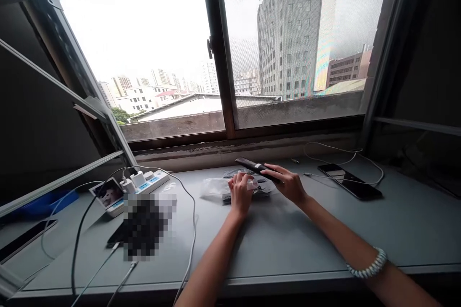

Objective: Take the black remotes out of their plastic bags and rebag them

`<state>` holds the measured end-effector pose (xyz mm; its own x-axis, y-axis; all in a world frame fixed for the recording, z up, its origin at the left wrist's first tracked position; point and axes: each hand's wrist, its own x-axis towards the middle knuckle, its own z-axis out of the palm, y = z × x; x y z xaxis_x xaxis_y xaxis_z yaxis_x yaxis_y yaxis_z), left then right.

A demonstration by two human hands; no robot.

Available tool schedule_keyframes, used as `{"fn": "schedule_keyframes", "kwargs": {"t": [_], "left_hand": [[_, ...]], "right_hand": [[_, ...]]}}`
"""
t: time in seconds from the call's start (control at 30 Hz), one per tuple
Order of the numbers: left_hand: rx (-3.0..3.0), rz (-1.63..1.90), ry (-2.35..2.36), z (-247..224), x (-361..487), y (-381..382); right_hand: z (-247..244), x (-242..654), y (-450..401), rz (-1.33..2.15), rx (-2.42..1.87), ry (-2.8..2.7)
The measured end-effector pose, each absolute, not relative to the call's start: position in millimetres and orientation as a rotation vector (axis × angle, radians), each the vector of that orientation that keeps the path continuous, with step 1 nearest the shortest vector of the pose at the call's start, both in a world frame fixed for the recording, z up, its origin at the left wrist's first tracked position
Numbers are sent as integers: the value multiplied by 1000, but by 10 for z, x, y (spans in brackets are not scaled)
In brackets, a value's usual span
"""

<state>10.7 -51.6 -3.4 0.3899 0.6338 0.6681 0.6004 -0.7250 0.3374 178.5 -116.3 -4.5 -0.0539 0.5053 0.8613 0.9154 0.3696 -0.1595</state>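
My right hand (pixel 291 186) grips a long black bar-shaped object (pixel 254 165) with a small pale patch near its middle. The object slants up to the left, above the desk, and its exact kind is unclear. Curled fingers of my left hand (pixel 240 192) close on a crumpled clear plastic bag (pixel 214 188) lying on the desk. Dark items (pixel 264 188) show in or under the bag, partly covered by both hands. The fingertips of my left hand are partly hidden.
The grey desk (pixel 288 244) runs along a window. A white power strip (pixel 158 181) with plugs stands at the left, near a blurred-out patch (pixel 146 225) and several cables. A black phone (pixel 349 181) and a white cable (pixel 378 172) lie at the right.
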Motion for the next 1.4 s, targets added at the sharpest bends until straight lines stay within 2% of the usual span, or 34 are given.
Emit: {"fn": "schedule_keyframes", "kwargs": {"t": [0.33,0.47,0.63,0.77,0.93,1.1,1.4], "left_hand": [[2575,1179,1285,-60,109,-477],[2580,1207,1271,-42,96,-469],[2609,1273,1192,-39,101,-451],[2617,1340,1145,-38,119,-402],[2615,1361,1139,-26,135,-371],[2633,1348,1164,-11,149,-411],[2619,1382,1204,34,182,-470]], "right_hand": [[63,1892,-1228,-543,-1324,-1536],[110,1776,-1226,-266,-1249,-1356],[219,1637,-1209,197,-1086,-800],[273,1725,-1192,375,-1009,-465],[279,1883,-1193,534,-1067,-309],[306,1875,-1207,592,-1057,-326],[293,1908,-1209,468,-1082,-297]]}}
